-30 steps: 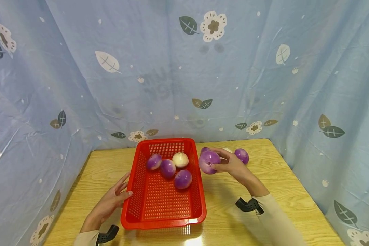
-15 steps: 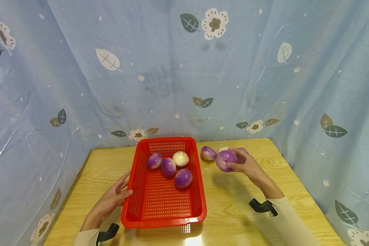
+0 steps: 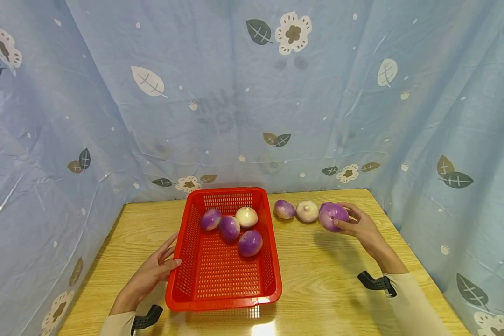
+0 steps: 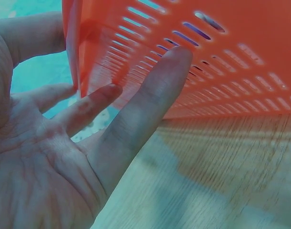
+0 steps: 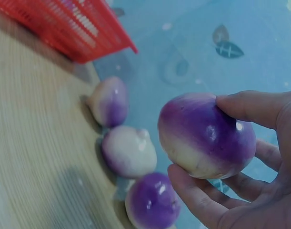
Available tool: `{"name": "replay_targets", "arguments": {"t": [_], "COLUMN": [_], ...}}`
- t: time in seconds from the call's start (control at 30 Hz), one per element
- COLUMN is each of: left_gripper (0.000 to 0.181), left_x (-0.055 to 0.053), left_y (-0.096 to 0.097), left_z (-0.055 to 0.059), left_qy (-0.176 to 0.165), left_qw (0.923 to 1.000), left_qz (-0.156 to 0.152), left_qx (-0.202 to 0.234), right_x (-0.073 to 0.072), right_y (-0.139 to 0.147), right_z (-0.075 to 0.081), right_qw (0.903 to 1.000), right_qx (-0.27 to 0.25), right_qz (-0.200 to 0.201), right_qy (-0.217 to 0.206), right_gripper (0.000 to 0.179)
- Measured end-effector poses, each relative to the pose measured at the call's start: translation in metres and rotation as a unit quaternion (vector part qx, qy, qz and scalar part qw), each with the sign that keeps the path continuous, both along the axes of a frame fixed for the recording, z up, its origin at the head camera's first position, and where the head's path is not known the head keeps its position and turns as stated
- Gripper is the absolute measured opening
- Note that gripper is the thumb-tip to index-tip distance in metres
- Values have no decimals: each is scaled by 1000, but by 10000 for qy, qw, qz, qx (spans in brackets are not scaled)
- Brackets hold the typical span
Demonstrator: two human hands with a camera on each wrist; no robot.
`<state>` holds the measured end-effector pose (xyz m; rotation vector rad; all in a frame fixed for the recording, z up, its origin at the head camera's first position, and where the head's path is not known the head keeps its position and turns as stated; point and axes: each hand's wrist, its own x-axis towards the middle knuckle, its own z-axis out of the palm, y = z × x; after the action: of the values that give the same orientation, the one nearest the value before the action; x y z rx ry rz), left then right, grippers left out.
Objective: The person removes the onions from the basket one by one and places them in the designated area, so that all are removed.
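My right hand [image 3: 363, 228] holds a purple-and-white turnip [image 3: 333, 217] between thumb and fingers, raised at the right of the table. Under it, partly hidden in the head view, sits another purple turnip [image 5: 153, 201]. Left of that, a pale turnip [image 3: 307, 211] and a purple one [image 3: 284, 209] complete a row along the back. My left hand [image 3: 151, 273] rests at the left side of a red plastic basket [image 3: 223, 305]. Its fingers are spread and fairly straight, touching the slotted wall [image 4: 231, 62] and rim. Several turnips lie inside, one whitish [image 3: 246, 217].
The basket stands on a wooden table [image 3: 319, 289], left of the turnip row. A blue patterned curtain [image 3: 218, 93] hangs behind and on both sides of the table. Each wrist wears a black mount [image 3: 377, 282].
My right hand has moved right with its turnip, away from the basket, uncovering the purple and pale turnips in the back row. My left hand and the basket have stayed put.
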<state>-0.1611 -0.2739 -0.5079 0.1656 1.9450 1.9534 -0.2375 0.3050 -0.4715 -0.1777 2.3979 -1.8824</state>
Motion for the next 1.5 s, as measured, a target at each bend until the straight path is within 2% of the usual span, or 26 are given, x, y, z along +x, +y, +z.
{"name": "replay_targets", "arguments": {"t": [0.4, 0.73, 1.03, 1.5], "left_gripper": [77, 77, 77, 77], "left_x": [0, 2, 0, 1], "left_y": [1, 0, 1, 1], "left_z": [1, 0, -2, -3], "left_qy": [-38, -38, 0, 28], "left_qw": [10000, 9999, 9997, 9999], "left_qz": [1, 68, 106, 68], "left_qx": [-47, -120, -208, -126], "right_x": [-13, -20, -29, -40], "right_y": [28, 45, 60, 68], "right_z": [-14, -25, -37, -58], "right_qw": [9988, 9954, 9917, 9848], "right_qx": [217, 258, 313, 534], "right_qz": [-441, -899, -1221, -1446], "right_qy": [31, -215, -244, -798], "right_gripper": [70, 76, 77, 83]}}
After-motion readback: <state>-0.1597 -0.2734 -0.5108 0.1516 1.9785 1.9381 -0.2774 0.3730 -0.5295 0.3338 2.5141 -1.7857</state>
